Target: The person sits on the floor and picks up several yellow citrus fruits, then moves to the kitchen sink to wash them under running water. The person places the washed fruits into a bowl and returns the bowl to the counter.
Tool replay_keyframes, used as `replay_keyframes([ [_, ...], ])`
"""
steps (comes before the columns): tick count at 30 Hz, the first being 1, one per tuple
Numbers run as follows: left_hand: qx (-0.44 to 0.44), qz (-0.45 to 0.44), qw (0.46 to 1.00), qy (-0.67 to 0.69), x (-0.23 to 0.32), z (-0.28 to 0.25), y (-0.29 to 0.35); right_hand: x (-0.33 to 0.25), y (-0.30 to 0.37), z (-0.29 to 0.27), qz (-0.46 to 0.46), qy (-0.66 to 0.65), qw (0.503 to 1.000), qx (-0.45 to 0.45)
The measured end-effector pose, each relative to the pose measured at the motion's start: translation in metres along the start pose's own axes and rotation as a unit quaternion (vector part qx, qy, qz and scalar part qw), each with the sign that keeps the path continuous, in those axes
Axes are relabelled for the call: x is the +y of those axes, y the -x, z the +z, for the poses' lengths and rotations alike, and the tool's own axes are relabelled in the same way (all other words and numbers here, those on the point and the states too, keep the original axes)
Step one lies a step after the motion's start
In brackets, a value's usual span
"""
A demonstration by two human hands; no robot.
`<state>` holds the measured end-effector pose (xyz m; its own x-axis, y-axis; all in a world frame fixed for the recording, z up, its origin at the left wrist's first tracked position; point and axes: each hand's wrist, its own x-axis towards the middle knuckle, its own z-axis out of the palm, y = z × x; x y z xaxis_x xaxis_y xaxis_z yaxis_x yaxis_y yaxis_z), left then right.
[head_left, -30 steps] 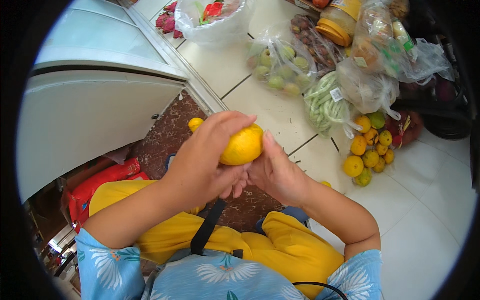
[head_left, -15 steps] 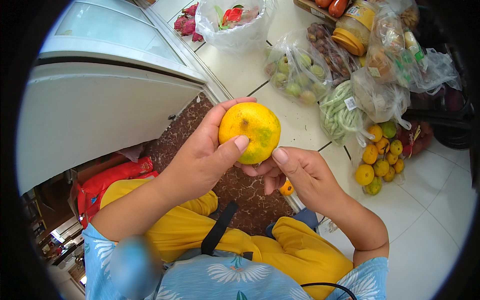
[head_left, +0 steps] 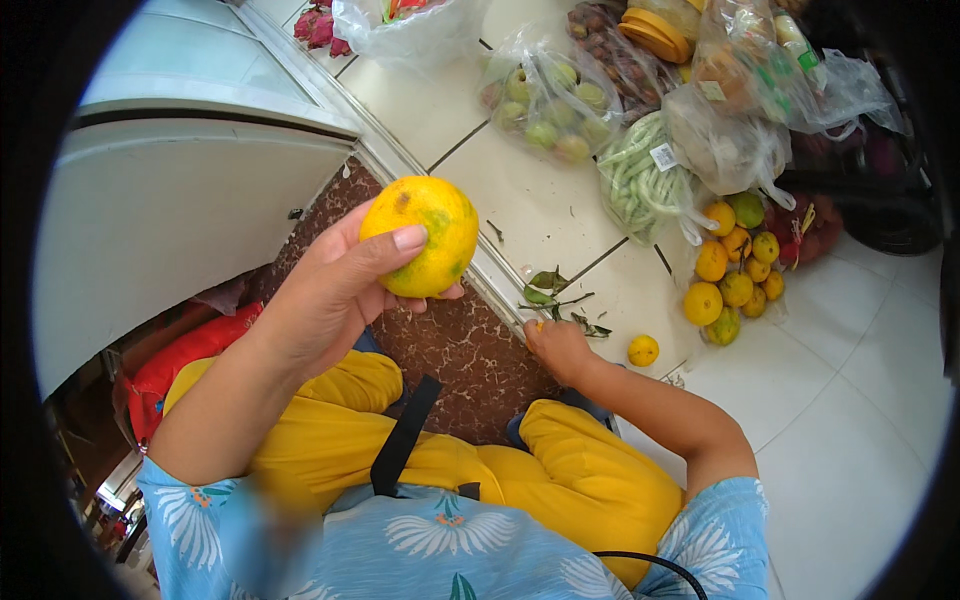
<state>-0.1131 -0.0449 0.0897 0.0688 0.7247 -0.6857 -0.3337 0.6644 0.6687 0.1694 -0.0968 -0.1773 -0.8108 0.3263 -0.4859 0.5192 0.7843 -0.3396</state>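
A yellow mandarin (head_left: 425, 235) with green patches and a brown blemish is held up in my left hand (head_left: 345, 275). My left thumb presses on its face and the fingers wrap behind it. Down at floor level, my right hand (head_left: 562, 350) is closed over another mandarin (head_left: 540, 326), of which just a small orange bit shows past the fingers. Beside that hand lie green leaves and cut stems (head_left: 545, 285) on the tiles. A loose mandarin (head_left: 643, 350) sits on the floor to the right of my right hand.
A cluster of mandarins (head_left: 738, 270) lies at the right. Beyond it are bags of green long beans (head_left: 640, 170), round green fruit (head_left: 550, 110) and dark reddish fruit (head_left: 605, 50). A white door (head_left: 190, 220) stands at the left, and a metal threshold (head_left: 480, 265) crosses the floor.
My right hand has left the mandarin and gone down to the floor by the leaves. My left hand keeps the fruit, moved leftward in view. The view has shifted, uncovering the leaves.
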Motion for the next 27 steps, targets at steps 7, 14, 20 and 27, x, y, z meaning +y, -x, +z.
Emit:
replay_keyframes([
  [7,-0.003,-0.023,0.999,0.041,-0.004,-0.005,0.002,0.013,0.001,-0.06,0.084,-0.439,0.892,-0.07],
  [14,0.036,-0.039,0.983,0.178,-0.026,0.008,0.0,-0.024,0.012,-0.201,-0.052,-0.723,0.679,0.117],
  [20,-0.08,-0.053,0.958,0.269,-0.025,0.009,0.001,-0.01,0.012,-0.242,-0.128,-0.727,0.664,0.117],
  [27,-0.077,-0.046,0.937,0.338,-0.013,0.006,0.007,0.116,0.059,-0.063,0.308,-0.04,0.913,-0.265],
])
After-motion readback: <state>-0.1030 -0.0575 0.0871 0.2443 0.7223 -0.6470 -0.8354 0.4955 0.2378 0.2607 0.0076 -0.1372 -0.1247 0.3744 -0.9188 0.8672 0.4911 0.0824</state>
